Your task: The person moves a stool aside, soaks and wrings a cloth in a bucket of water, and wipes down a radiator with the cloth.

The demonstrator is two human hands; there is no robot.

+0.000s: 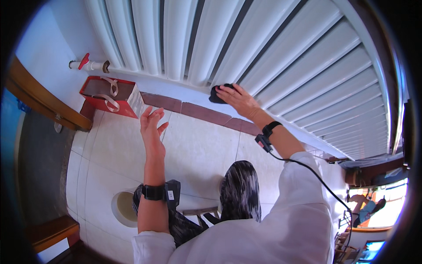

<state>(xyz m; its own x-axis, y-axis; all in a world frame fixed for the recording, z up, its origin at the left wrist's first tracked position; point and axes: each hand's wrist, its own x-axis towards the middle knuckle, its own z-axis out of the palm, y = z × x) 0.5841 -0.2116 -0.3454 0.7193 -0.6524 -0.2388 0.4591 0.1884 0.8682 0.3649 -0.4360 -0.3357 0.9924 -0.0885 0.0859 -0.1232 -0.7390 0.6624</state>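
My right hand [238,101] presses a dark cloth [219,94] against the lower end of a column on the white radiator [178,39]. The fingers lie spread over the cloth, near the radiator's bottom edge. My left hand [152,127] is raised over the tiled floor with its fingers apart and nothing in it. Beyond its fingertips a red paper gift bag [112,102] with pale ribbon handles stands by the wall. Each forearm wears a black strap with a small device, and a cable runs from the right one.
A white pipe valve with a red handle [84,61] joins the radiator at the left. A round white bucket [125,208] stands beside my left leg. The wooden door frame [43,102] is at the left. Another person [366,211] is far off at the right.
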